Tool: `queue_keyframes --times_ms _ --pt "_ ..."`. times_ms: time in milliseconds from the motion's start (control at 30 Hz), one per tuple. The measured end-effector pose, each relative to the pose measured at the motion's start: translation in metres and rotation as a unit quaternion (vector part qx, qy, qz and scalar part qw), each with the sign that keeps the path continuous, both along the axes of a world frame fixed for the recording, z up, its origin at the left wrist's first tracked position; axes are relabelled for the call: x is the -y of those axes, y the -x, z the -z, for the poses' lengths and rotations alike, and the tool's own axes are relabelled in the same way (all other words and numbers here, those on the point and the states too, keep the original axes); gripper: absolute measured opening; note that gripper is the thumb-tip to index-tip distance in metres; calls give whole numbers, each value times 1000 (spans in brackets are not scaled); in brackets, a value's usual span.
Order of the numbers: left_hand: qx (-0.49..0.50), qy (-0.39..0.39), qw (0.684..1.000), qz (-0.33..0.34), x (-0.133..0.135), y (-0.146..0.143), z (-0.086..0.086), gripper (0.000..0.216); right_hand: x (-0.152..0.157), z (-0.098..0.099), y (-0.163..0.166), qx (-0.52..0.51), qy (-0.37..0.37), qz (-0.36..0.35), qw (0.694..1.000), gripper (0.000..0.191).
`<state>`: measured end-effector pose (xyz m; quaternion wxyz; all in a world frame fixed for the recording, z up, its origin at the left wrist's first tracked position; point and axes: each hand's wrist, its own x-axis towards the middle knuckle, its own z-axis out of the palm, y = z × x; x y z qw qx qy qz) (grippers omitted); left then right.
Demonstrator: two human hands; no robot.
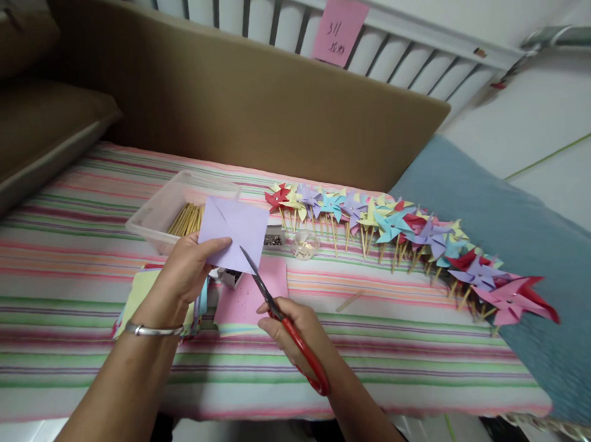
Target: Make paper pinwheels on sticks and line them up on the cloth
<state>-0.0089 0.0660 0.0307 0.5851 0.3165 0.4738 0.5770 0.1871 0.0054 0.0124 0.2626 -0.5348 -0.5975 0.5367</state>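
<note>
My left hand (190,261) pinches a square of purple paper (243,221) by its left side, thumb on top and fingers beneath. One slit shows near the paper's upper left corner. In my right hand (300,334) is a pair of scissors (303,350) with red handles and dark blades. The blades lie at the lower right corner of the paper, pointing towards its middle. Beneath the paper is a pink sheet (253,300) with tiny dark specks on it. A stack of coloured paper squares (142,294) lies beside my left wrist, partly hidden by it.
A clear plastic box (150,220) holds wooden sticks (188,219). Small boxes of dark bits (275,238) and a round clear container (306,246) stand behind the paper. Finished pinwheels (390,225) run in a long row at right. A loose stick (350,301) lies on the striped cloth (409,361).
</note>
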Motion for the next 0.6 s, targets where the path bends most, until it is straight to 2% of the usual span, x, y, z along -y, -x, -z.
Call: queue_keyframes --times_ms 367,533,600 --pt "-18 -5 1000 1 0 1 3 19 2 -4 2 17 -14 -8 1000 20" --pt "-18 2 1000 -7 -1 0 4 22 -1 5 0 39 -45 -31 998 23" --pt "-9 -3 1000 -30 -2 -1 2 24 -2 10 -4 59 -58 -58 995 24"
